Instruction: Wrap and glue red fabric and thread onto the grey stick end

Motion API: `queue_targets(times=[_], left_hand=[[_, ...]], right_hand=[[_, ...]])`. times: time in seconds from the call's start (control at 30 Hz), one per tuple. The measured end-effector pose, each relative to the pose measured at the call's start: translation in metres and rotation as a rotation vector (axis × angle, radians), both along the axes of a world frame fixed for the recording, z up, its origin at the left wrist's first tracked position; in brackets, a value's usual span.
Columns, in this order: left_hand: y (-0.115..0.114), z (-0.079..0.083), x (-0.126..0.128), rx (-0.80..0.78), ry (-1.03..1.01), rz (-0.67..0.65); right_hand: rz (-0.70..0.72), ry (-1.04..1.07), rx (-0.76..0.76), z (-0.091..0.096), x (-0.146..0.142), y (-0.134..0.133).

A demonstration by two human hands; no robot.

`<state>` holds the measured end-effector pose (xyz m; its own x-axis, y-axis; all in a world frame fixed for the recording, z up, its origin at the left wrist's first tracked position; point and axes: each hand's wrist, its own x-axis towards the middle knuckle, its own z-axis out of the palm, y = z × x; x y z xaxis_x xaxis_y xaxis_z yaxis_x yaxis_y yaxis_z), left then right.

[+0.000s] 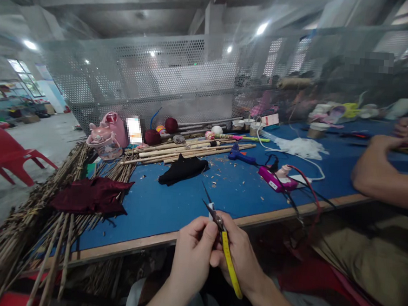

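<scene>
Long-nose pliers (pixel 229 262) with yellow handles rest in my right hand (pixel 244 251), its fingers closed around them. Their dark pointed jaws stand apart and point up and away over the table's edge. My left hand (pixel 194 245) is closed in a pinch right beside the pliers. A small white piece (pixel 211 208) sticks up above its thumb, next to the jaws; its lower part is hidden by the fingers. Ahead on the blue table (pixel 165 211) lies a crumpled black cloth (pixel 183 170).
Left are bundled twigs (pixel 13 233) under a maroon cloth (pixel 91 195). Peeled sticks (pixel 176 155), yarn balls (pixel 152 137) and a pink watering can (pixel 113 128) stand behind. A blue glue gun (pixel 240 154) and purple power strip (pixel 277 179) lie right, near a co-worker's arm (pixel 380 170).
</scene>
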<state>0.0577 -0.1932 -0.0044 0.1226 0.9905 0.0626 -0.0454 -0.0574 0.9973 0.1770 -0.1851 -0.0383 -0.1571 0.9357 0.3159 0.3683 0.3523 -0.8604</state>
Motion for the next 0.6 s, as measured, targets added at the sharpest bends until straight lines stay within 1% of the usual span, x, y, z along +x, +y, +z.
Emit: queue_targets(times=[0.1, 0.2, 0.33, 0.4, 0.5, 0.6], left_hand=[[0.000, -0.001, 0.000, 0.033, 0.035, 0.025], [0.001, -0.002, -0.002, 0.076, 0.106, 0.058], [-0.001, -0.004, -0.006, 0.101, 0.200, 0.075], [-0.003, -0.004, -0.009, 0.100, 0.218, 0.049], [-0.007, -0.003, -0.012, 0.108, 0.225, 0.008], [-0.009, 0.001, -0.013, 0.109, 0.217, -0.013]], right_hand=[[0.036, 0.033, -0.037, -0.003, -0.001, 0.001], [0.084, 0.065, -0.026, -0.003, -0.003, 0.001], [0.104, 0.009, -0.009, -0.001, -0.002, -0.002], [0.076, -0.052, 0.029, 0.000, -0.002, -0.006], [0.017, -0.124, 0.154, -0.002, -0.002, -0.010], [0.002, -0.123, 0.203, -0.006, -0.005, -0.009]])
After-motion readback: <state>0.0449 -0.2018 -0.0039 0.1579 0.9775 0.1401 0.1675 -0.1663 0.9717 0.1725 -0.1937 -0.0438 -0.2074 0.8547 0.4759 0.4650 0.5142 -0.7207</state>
